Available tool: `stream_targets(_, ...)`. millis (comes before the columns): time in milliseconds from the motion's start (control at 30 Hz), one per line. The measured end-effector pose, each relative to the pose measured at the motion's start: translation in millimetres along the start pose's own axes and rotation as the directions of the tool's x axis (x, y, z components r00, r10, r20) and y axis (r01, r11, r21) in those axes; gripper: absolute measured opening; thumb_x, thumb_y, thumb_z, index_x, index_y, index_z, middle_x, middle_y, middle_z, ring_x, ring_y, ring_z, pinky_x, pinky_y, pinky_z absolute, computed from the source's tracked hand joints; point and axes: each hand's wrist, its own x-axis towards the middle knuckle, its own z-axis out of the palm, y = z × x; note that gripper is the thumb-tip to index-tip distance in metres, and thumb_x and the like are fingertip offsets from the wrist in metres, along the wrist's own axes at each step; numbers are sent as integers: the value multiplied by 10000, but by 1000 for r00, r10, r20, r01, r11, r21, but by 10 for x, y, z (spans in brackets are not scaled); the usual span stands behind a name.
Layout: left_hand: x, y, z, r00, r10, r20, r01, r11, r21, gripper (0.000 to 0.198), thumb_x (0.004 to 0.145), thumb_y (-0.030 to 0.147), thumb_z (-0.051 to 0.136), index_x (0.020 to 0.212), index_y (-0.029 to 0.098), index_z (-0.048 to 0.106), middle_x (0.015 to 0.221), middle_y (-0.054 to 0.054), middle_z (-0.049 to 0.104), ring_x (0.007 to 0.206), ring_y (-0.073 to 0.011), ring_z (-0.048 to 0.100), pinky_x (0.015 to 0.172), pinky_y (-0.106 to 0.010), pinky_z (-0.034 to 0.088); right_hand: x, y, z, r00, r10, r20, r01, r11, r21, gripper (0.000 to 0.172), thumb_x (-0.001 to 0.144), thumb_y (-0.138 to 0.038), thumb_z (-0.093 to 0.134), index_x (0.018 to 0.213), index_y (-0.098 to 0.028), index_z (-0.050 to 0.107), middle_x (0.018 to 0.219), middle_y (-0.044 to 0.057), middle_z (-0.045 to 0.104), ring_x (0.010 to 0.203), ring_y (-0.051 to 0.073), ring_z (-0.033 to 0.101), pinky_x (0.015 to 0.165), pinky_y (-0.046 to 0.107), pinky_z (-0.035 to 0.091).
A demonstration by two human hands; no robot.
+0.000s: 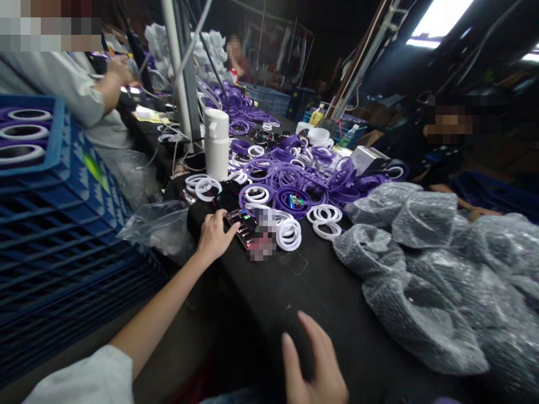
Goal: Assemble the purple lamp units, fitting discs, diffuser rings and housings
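I take the phone (243, 227) as the centre of the clock. It lies on the black table (328, 292), near the edge, with its screen lit. The left hand (213, 238) comes from eight o'clock and touches it — the thumb is at the screen's near side, the other fingers are bent by the upper corner. Whether these fingers really grip it, I cannot tell. The right hand (322, 365) is at five o'clock, thumb and forefinger spread apart, and it shows nothing between them.

For handling the phone well, I would hold it by its sides and keep the thumb away from the lit screen. The white rings (288, 234) are just beside it at three o'clock, and the purple ring (290, 210) with a small circuit board (296, 201) is at two — so a sideways push could disturb them. A straight lift seems safer, also for the bottle (217, 148) at eleven o'clock.
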Motion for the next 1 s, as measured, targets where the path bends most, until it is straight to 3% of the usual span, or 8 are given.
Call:
stream_targets(100, 19, 5, 15, 999, -44, -30, 42, 998, -41, 318, 753, 373, 546, 1001, 177, 514, 1020, -124, 619, 1010, -296, 526, 909, -453, 411, 403, -169, 584, 987, -35, 158, 36, 999, -8, 408, 742, -351, 618, 1088, -146, 552, 1038, 118, 616, 989, 288, 555, 845, 440, 478)
stream_targets(167, 27, 1, 26, 996, -72, -54, 67, 994, -82, 286, 742, 362, 549, 967, 189, 518, 1016, -114, 627, 1009, -289, 533, 915, -446, 410, 656, -291, 837, 982, -11, 187, 25, 997, -70, 508, 725, -318, 618, 1147, -59, 503, 1097, 174, 579, 1042, 330, 504, 876, 467, 430)
stream_targets(333, 21, 45, 59, 974, -176, -142, 141, 964, -226, 244, 734, 377, 527, 900, 201, 499, 939, -104, 628, 984, -292, 543, 926, -481, 382, 1008, -405, 1088, 986, -32, 166, 45, 996, -76, 659, 610, -292, 704, 1178, -52, 470, 1123, 186, 555, 1040, 353, 484, 880, 469, 408)
stream_targets(533, -187, 268, -34, 933, -275, -233, 118, 842, -526, 260, 785, 430, 470, 919, 210, 432, 930, -79, 547, 923, -242, 547, 865, -426, 425, 938, -327, 1014, 982, -114, 151, 111, 993, 28, 767, 545, -333, 728, 1205, -51, 455, 1113, 177, 567, 1056, 324, 510, 900, 441, 428)
stream_targets(667, -300, 536, -208, 921, -300, -248, 20, 673, -739, 280, 854, 421, 363, 1052, 225, 377, 940, -51, 509, 848, -175, 564, 751, -318, 474, 738, -393, 785, 992, -28, 121, -9, 956, 293, 780, 533, -349, 739, 1212, -92, 452, 1098, 140, 574, 978, 277, 563, 880, 420, 451)
stream_targets(800, -431, 947, -598, 927, -258, -272, -114, 497, -860, 322, 805, 364, 499, 1099, 268, 410, 966, -13, 495, 860, -139, 551, 771, -259, 464, 417, -519, 521, 994, 86, 64, -107, 844, 526, 768, 535, -331, 750, 1209, -157, 424, 1114, 96, 562, 942, 228, 578, 861, 380, 471)
stream_targets(900, -711, 1306, -961, 939, -187, -288, -244, 227, -943, 283, 756, 298, 618, 1022, 270, 524, 942, 1, 507, 919, -138, 542, 825, -235, 456, 93, -551, 405, 992, 80, -94, -3, 777, 629, 782, 555, -275, 747, 1238, -193, 375, 1189, 96, 524, 1073, 230, 538, 919, 365, 453)
stream_targets(1000, -1097, 1579, -1200, 950, -184, -252, -226, 154, -962, 326, 711, 393, 674, 1009, 299, 582, 981, 6, 532, 1044, -175, 516, 906, -255, 457, -248, -534, 348, 976, 17, -219, 139, 722, 677, 817, 572, -304, 747, 1268, -195, 333, 1192, 114, 512, 1074, 233, 548, 873, 347, 494)
